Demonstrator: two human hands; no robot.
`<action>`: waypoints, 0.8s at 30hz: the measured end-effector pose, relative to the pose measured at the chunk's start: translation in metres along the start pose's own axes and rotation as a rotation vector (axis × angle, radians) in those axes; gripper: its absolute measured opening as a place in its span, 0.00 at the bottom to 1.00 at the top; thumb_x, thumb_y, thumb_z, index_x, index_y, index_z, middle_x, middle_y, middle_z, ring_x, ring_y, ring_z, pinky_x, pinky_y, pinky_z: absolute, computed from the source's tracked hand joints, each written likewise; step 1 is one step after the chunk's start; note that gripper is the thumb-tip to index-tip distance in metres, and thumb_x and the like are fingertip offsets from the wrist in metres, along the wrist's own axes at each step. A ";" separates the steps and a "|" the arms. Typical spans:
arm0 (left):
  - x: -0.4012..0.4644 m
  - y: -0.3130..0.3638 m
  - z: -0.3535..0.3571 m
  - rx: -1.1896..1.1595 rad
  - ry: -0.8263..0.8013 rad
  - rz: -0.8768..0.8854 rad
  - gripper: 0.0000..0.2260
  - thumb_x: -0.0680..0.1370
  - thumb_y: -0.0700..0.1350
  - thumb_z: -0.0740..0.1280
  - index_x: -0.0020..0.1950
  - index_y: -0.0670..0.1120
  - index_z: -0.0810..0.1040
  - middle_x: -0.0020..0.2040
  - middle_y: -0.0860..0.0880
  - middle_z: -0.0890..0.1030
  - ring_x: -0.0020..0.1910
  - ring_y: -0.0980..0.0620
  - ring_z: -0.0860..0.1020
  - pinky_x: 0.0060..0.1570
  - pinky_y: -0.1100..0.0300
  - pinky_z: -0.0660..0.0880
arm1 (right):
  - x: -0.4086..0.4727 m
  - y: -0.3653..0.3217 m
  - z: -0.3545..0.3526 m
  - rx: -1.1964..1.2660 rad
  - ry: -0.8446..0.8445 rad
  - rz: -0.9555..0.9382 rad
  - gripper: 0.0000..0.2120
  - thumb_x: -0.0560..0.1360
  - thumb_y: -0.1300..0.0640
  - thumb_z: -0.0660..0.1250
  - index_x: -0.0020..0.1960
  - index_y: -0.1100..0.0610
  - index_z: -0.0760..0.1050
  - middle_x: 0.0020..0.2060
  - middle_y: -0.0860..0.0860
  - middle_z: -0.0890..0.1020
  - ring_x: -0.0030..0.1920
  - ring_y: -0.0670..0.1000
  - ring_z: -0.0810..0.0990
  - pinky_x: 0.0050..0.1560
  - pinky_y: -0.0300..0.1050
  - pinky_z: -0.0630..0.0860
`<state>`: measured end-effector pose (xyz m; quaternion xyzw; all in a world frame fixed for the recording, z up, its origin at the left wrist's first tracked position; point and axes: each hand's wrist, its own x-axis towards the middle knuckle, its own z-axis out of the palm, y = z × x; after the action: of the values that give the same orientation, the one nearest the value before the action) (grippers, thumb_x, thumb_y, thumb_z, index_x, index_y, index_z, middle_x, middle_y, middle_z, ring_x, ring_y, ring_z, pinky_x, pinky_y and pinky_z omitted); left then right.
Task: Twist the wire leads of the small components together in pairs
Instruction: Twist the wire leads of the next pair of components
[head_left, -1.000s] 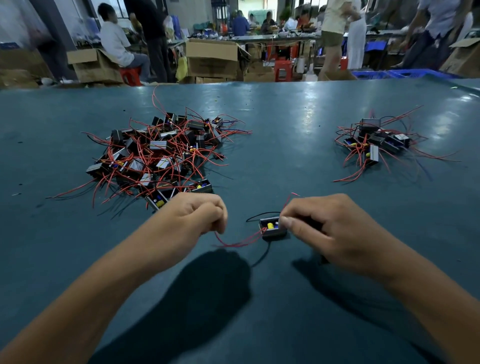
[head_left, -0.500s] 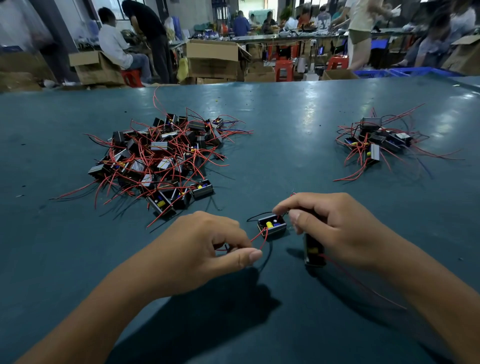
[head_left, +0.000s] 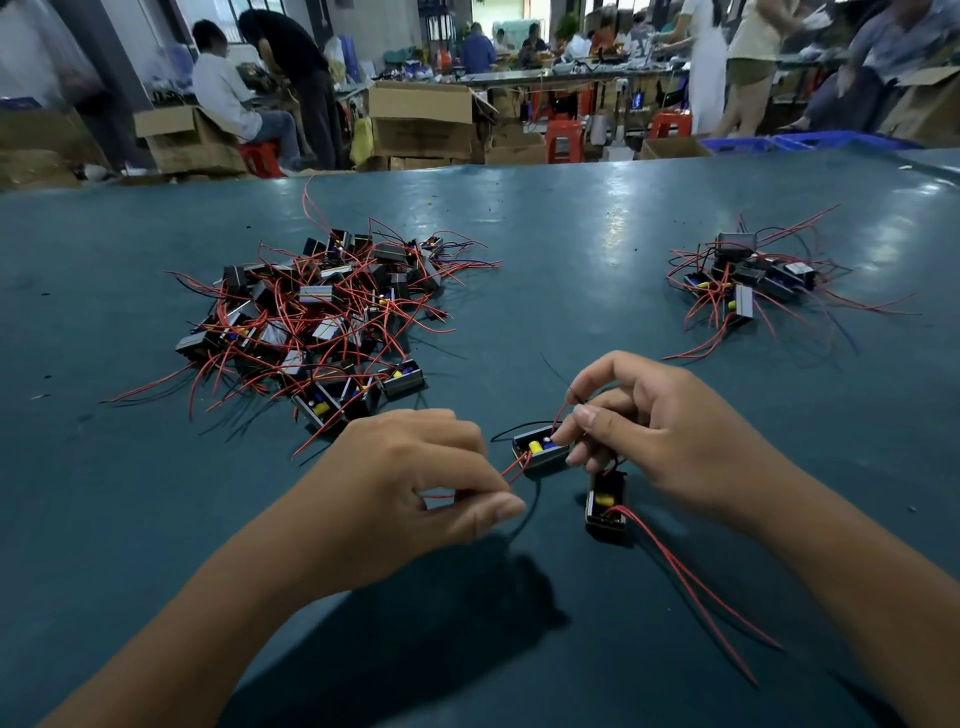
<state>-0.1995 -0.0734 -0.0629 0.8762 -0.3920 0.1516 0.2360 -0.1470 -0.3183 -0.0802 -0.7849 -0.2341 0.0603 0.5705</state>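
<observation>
No legible text, label, brand, number or sign. Small black box-shaped components (head_left: 540, 451) show only coloured parts, no readable marking. Brown cardboard boxes (head_left: 421, 122) beyond the desk's far edge: printing too blurred to read.

Big pile (head_left: 322, 317) left, small pile (head_left: 753, 280) right, on table (head_left: 571, 234).

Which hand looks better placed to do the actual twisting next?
Probably the right hand: it pinches red and black leads together above the two components. The left hand pinches one red lead off to the side, seemingly just steadying.
</observation>
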 end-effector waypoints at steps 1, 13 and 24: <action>0.000 -0.001 0.002 -0.040 0.025 -0.019 0.11 0.79 0.53 0.69 0.43 0.49 0.86 0.37 0.55 0.78 0.37 0.54 0.75 0.38 0.56 0.73 | 0.000 0.000 0.000 -0.004 0.001 0.006 0.02 0.80 0.65 0.62 0.51 0.60 0.73 0.41 0.54 0.86 0.39 0.55 0.85 0.40 0.43 0.80; 0.007 -0.012 0.028 0.182 -0.098 -0.303 0.10 0.78 0.59 0.68 0.52 0.55 0.83 0.45 0.58 0.83 0.47 0.55 0.77 0.50 0.54 0.65 | 0.001 -0.007 -0.010 -0.011 0.173 0.087 0.03 0.80 0.65 0.63 0.49 0.61 0.75 0.36 0.55 0.85 0.30 0.50 0.78 0.34 0.50 0.73; -0.002 -0.022 -0.027 0.367 -0.196 -0.332 0.23 0.70 0.73 0.62 0.55 0.61 0.81 0.55 0.64 0.77 0.60 0.58 0.71 0.61 0.55 0.59 | 0.002 -0.007 -0.012 0.058 0.256 0.127 0.04 0.79 0.65 0.63 0.47 0.62 0.75 0.33 0.56 0.84 0.29 0.50 0.76 0.30 0.46 0.71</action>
<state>-0.1859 -0.0446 -0.0472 0.9671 -0.2298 0.0939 0.0559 -0.1426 -0.3263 -0.0692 -0.7826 -0.1072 0.0024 0.6132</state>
